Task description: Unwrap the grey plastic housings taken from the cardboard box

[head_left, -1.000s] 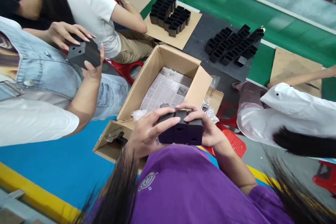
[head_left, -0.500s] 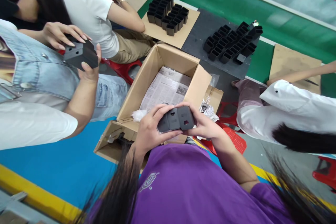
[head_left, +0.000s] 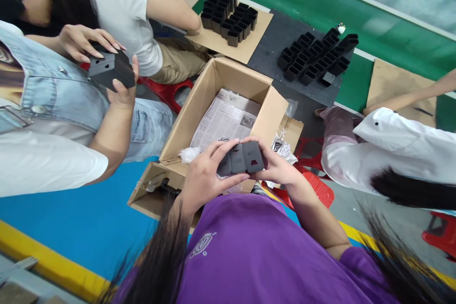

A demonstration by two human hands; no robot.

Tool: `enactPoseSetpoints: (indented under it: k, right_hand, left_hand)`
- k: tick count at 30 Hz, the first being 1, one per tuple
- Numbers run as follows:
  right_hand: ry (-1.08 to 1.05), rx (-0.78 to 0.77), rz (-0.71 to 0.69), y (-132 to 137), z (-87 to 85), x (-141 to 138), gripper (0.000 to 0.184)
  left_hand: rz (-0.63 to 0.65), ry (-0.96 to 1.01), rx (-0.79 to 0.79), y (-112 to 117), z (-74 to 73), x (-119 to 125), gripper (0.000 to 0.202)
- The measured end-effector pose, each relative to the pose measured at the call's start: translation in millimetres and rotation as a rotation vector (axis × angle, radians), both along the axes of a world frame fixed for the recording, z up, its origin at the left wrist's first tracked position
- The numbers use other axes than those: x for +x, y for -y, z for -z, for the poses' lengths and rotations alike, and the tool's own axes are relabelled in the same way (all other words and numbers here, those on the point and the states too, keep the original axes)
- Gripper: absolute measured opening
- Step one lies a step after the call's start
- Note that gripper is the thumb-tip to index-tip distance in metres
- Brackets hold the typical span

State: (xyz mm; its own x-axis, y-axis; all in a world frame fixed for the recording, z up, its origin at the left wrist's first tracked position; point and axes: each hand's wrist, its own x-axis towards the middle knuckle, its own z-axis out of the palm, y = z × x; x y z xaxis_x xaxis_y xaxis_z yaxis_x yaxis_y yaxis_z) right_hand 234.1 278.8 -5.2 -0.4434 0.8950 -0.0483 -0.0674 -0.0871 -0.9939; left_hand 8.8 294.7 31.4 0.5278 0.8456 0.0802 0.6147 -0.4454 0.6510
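Observation:
In front of my chest I hold a short row of black plastic housings (head_left: 239, 157) pressed side by side, small cutouts in the faces turned up to me. A reddish spot shows in the cutout of the rightmost one. My left hand (head_left: 204, 171) wraps the left end, its thumb along the near edge. My right hand (head_left: 272, 164) is closed around the right end. Beneath and beyond my hands stands an open cardboard box (head_left: 188, 109) with newspaper (head_left: 224, 116) inside it. My palms hide the ends of the row.
At left, a co-worker's hands (head_left: 121, 90) hold similar black housings (head_left: 110, 69). Many black housings stand on a cardboard sheet (head_left: 263, 28) and on a dark mat (head_left: 261, 59). Red stools (head_left: 317, 190), a smaller carton (head_left: 142, 194) and a person in white (head_left: 402, 147) are nearby.
The housings in my hands have tipped slightly, so their top faces show more squarely. My hands keep their hold in nearly the same place. The seated person's arm at upper left has shifted.

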Motion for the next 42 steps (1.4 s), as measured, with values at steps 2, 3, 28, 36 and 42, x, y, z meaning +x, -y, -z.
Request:
enactPoseSetpoints:
  k: [2,3,28,36,42]
  right_hand:
    - [0.013,0.0,0.002,0.7,0.8,-0.3,0.067]
    - [0.027,0.0,0.005,1.1,1.1,-0.5,0.068]
    - [-0.456,-0.54,0.138,5.3,38.7,-16.2,0.069]
    - [-0.552,-0.6,0.15,8.1,75.0,-34.6,0.079]
    - [-0.556,-0.763,0.47,13.3,83.8,-76.0,0.06]
  left_hand:
    - [-0.017,-0.015,0.001,1.2,-0.9,2.1,0.074]
    - [-0.024,-0.027,0.001,1.8,-0.8,3.2,0.077]
    - [-0.054,0.087,0.067,-0.2,54.8,-6.8,0.064]
    - [0.021,0.118,-0.26,-1.5,82.7,-33.6,0.076]
    - [-0.141,0.323,-0.384,-2.1,112.9,-39.1,0.082]
